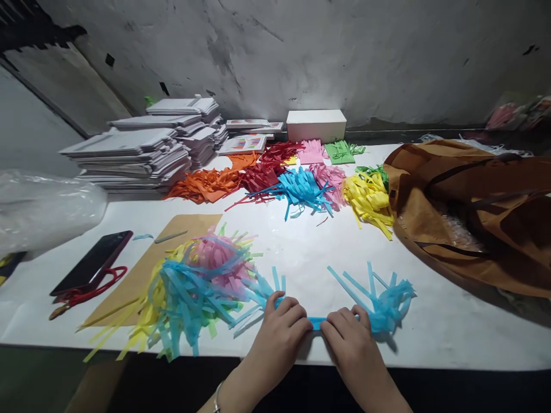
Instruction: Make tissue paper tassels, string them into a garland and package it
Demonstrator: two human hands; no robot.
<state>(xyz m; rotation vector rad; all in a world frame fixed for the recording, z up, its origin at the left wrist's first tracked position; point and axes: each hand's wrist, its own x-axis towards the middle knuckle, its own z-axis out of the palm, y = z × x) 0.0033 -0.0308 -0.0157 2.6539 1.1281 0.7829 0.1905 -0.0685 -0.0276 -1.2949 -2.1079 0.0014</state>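
Blue tassel [317, 323]: it lies left of the brown bag [456, 152] and nearer to us, at the front of the table [456, 344] — a narrow band in the middle, loose fringe at both ends.
Left hand [282, 321]: we have it curled around the band, at the end farther from the brown bag.
Right hand [349, 331]: it grips the same band at the end nearer the brown bag, with a bit of blue showing between our hands.
Done: both ends are cut into strips, and we judge the band to be rolled or gathered.
Left: the band runs straight, neither folded nor tied, so this piece looks unfinished to us; the yellow bunch [368, 198] just beside the brown bag and the blue bunch [303, 189] farther left of it seem to be waiting.
Mixed heap [185, 292]: well left of the brown bag, partly over a brown sheet [129, 281]; we cannot tell how many of its pieces are finished.
Writing: the printed cards [243, 143], behind and left of the brown bag, show coloured pictures — any lettering is too small for us. We read no brand on the white box [316, 125] or the dark phone [92, 261].
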